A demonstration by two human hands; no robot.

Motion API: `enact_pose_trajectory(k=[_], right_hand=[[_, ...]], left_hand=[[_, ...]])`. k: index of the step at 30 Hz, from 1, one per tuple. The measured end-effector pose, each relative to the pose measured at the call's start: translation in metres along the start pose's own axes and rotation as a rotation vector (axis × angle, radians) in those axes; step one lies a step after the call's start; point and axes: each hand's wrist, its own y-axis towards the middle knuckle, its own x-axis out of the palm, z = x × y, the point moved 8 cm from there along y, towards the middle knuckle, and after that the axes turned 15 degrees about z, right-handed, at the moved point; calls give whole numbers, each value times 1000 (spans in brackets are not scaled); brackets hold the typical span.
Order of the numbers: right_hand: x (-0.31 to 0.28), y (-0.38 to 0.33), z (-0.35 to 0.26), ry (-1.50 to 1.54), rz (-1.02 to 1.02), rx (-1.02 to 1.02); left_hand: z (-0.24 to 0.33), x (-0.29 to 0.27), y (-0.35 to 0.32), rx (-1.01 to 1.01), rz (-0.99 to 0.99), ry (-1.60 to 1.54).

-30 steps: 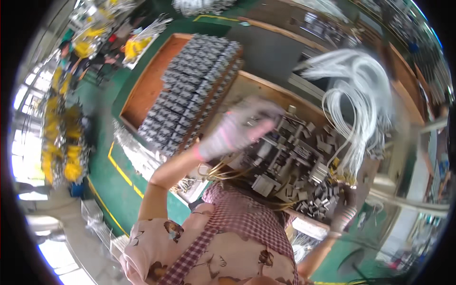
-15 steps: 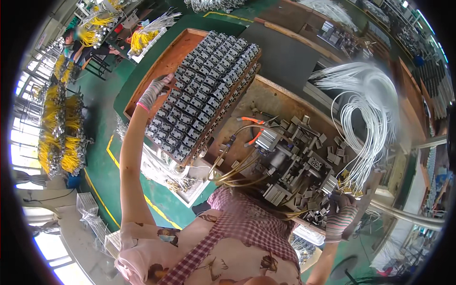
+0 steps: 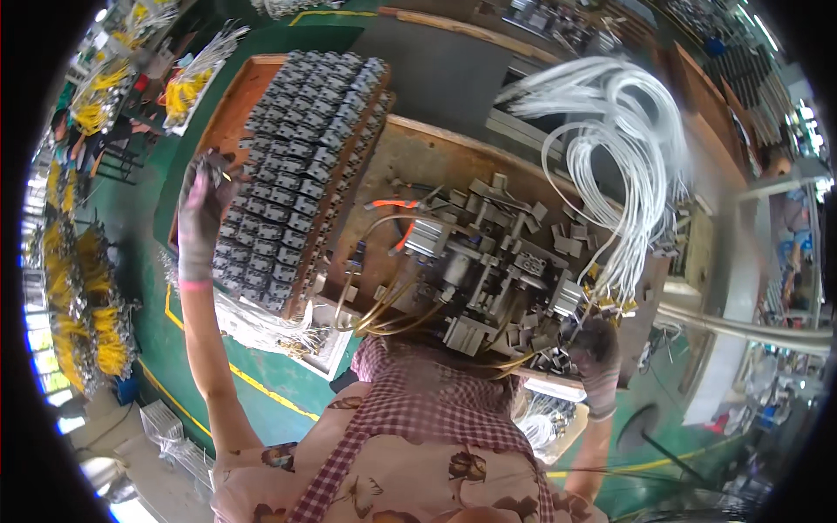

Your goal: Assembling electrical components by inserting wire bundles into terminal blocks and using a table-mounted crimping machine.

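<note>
My left hand [image 3: 202, 213], in a striped glove with a pink cuff, is raised at the left edge of a wooden tray [image 3: 255, 80]. Its fingers are curled in round a dark shape with a small glint that I cannot make out. Beside it, rows of small black-and-silver blocks [image 3: 288, 166] fill most of the tray. My right hand [image 3: 598, 357], gloved and blurred, is at the right end of a metal fixture [image 3: 471, 279], near loose metal pieces [image 3: 551, 359] and the ends of white cables [image 3: 615, 292]. Blur hides what its fingers hold.
Orange-handled pliers [image 3: 392, 204] lie on the wooden bench, with yellowish hoses [image 3: 384, 305] looping by the fixture. Small metal brackets [image 3: 571, 237] are scattered behind it. A white box of cables [image 3: 327, 356] stands below the tray. Yellow cable bundles [image 3: 105, 305] hang at the left.
My view has turned, so the bench appears further left. My left hand has come off the tray's bare strip and its fingers have curled in. My right hand stays by the fixture, now blurred.
</note>
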Motion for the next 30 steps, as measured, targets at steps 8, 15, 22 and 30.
enact_pose_trajectory(k=[8, 15, 22, 30], right_hand=[[76, 8, -37, 95, -318, 95], [77, 13, -27, 300, -286, 141], [88, 21, -54, 40, -123, -376], [106, 12, -62, -16, -122, -312]], left_hand=[[-12, 303, -141, 79, -565, -192], [-105, 508, -168, 169, -1013, 92], [-60, 406, -163, 89, -834, 53], [-151, 267, -220, -248, -898, 181]])
